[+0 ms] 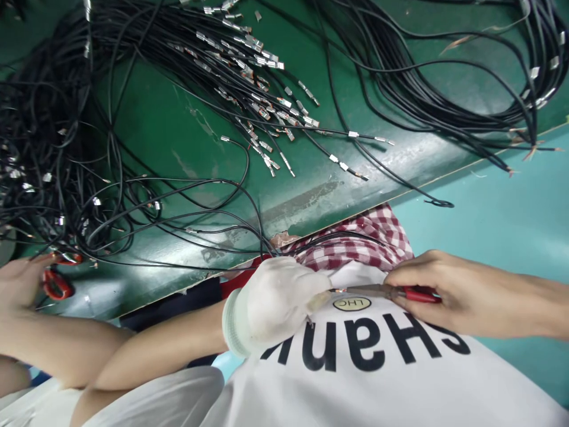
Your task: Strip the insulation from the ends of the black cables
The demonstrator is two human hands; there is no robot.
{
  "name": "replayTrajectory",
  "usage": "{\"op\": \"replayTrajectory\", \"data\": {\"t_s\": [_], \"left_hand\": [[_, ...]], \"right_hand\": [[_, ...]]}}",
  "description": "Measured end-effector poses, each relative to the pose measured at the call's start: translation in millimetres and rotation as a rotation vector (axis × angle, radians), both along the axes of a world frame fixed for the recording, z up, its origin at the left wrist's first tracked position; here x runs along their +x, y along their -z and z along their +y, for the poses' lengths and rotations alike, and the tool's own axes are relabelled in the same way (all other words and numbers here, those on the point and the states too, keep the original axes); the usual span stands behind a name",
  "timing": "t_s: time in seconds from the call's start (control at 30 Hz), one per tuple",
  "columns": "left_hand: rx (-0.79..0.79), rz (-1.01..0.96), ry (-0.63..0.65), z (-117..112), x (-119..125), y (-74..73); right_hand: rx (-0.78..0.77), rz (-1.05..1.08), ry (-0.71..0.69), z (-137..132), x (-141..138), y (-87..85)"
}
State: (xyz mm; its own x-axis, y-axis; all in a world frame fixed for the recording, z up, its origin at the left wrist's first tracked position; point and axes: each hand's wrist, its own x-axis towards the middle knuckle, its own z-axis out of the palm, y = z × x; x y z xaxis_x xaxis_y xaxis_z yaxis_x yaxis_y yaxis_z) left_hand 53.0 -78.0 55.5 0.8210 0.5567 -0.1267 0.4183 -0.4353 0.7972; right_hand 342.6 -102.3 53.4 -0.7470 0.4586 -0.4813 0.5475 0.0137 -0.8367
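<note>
My left hand [278, 296], in a white knitted glove, is closed around black cables [262, 228] that run up to the bench. One cable's end pokes out past the glove's fingertips, a bit of copper or metal showing. My bare right hand [429, 290] grips red-handled pliers [377, 290]. The pliers' jaws point left and meet or nearly touch that cable end; whether they clamp it is too small to tell. Both hands are in front of my white shirt [355, 379], just below the bench edge.
On the green bench [178, 139] lie a bundle of black cables with metal terminals [249, 71], a coil of cables [422, 89] and a tangled pile [48, 142]. At left, a co-worker's hand [22, 279] is by red-handled scissors or pliers [57, 284]. Checked cloth [360, 237] hangs under the edge.
</note>
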Motion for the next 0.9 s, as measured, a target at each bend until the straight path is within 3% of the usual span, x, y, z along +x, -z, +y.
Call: {"op": "replayTrajectory", "data": {"t_s": [0.13, 0.37, 0.57, 0.9], "left_hand": [[-0.003, 0.005, -0.005, -0.3, -2.1, 4.8], [-0.033, 0.039, -0.026, 2.6, -0.8, 8.8], [-0.063, 0.112, -0.002, 4.1, 2.1, 4.5], [-0.098, 0.166, 0.029, 2.6, -2.1, 11.1]], "right_hand": [[0.070, -0.050, -0.024, 0.4, 0.2, -1.0], [0.434, -0.119, -0.046, -2.2, -1.1, 1.8], [0.566, -0.112, -0.044, -2.7, -4.7, 4.2], [0.715, -0.122, -0.102, -7.0, -2.8, 8.2]]}}
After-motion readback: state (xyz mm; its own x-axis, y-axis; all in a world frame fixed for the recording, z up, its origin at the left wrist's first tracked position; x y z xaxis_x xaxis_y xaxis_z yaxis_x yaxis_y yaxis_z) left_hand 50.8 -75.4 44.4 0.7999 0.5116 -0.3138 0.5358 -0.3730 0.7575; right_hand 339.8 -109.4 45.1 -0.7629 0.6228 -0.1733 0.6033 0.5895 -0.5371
